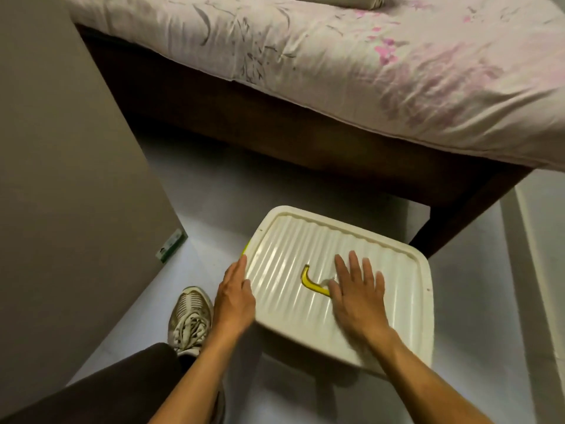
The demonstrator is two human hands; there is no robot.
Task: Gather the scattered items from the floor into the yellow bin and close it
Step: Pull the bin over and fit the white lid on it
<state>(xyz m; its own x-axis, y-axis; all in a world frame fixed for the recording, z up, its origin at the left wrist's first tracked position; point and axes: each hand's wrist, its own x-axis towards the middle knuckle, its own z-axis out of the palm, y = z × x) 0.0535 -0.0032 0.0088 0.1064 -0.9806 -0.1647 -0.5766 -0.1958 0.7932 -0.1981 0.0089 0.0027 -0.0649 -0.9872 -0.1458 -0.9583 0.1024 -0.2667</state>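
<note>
Both hands lie flat with straight fingers on the white lid: the left hand at its left edge, the right hand covering its yellow handle. Beneath the lid, only a sliver of the yellow bin shows. Uneven pressing could leave the far corner unlatched.

The pale floor carries the lidded bin, a sneaker and a small green box.

From my remote view, the white lid covers the yellow bin almost entirely; I see only a yellow sliver at its left edge, and the contents are hidden. My right hand is motion-blurred and conceals part of the yellow handle. The bed is cut off at the top and right edges. Print on the small green box is illegible.
</note>
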